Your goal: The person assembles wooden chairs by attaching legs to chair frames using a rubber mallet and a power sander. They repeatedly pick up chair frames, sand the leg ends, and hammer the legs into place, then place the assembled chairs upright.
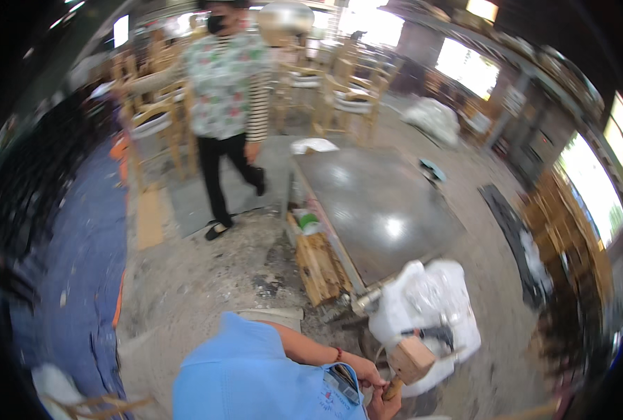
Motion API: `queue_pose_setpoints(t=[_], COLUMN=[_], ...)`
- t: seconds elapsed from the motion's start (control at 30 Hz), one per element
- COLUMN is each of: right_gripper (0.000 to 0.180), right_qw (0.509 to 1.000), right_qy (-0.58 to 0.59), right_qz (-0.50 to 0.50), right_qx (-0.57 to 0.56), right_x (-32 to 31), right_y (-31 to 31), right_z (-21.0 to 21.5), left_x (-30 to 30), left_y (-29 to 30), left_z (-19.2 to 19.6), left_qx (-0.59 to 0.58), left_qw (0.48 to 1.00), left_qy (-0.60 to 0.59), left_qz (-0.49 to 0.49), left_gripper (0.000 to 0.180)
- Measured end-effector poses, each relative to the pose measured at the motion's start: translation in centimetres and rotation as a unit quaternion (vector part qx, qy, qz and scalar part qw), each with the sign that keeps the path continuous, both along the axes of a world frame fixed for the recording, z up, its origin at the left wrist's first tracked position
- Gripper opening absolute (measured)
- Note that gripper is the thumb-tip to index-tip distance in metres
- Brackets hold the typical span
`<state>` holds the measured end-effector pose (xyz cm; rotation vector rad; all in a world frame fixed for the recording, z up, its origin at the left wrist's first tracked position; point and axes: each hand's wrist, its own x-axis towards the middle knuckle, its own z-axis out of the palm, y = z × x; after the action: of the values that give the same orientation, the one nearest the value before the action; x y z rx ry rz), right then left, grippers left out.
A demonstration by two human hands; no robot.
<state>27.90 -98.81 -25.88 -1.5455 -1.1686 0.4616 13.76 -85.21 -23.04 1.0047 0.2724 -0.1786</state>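
At the lower edge my right hand (381,406) is wrapped round the handle of a wooden mallet (411,360). The mallet's square block head points up and away from me. My left hand (362,369), with a red bracelet at the wrist, is beside it, its fingers pinched together close to the handle. What those fingers hold, if anything, is too small to make out. Just beyond the mallet head a dark power drill (434,336) rests on a white, plastic-covered padded surface (458,294).
A low metal-topped table (374,210) stands ahead, with wood pieces (322,269) on its left side. A co-worker (227,91) in a patterned top is at the far left. Wooden chairs (357,91) fill the back; stacked wood (570,231) lines the right, a blue sheet (80,259) the left.
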Motion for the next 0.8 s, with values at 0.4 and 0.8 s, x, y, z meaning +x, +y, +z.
queue_pose_setpoints(t=[0.4,0.8], right_gripper=[0.024,0.016], right_qw=[0.92,0.59], right_qy=[0.001,0.157], right_qz=[-0.387,-0.785], right_qx=[-0.061,0.104], right_x=[-7.6,-22.2], right_y=[-16.2,-28.0], right_z=[3.7,4.9], left_x=[6.6,21.5], left_y=[-8.5,-31.7], left_z=[-3.5,17.4], left_qx=[-0.045,0.23], left_qw=[0.945,0.813], left_qy=[0.079,-0.463], left_qz=[-0.313,-0.268], left_gripper=[0.012,0.029])
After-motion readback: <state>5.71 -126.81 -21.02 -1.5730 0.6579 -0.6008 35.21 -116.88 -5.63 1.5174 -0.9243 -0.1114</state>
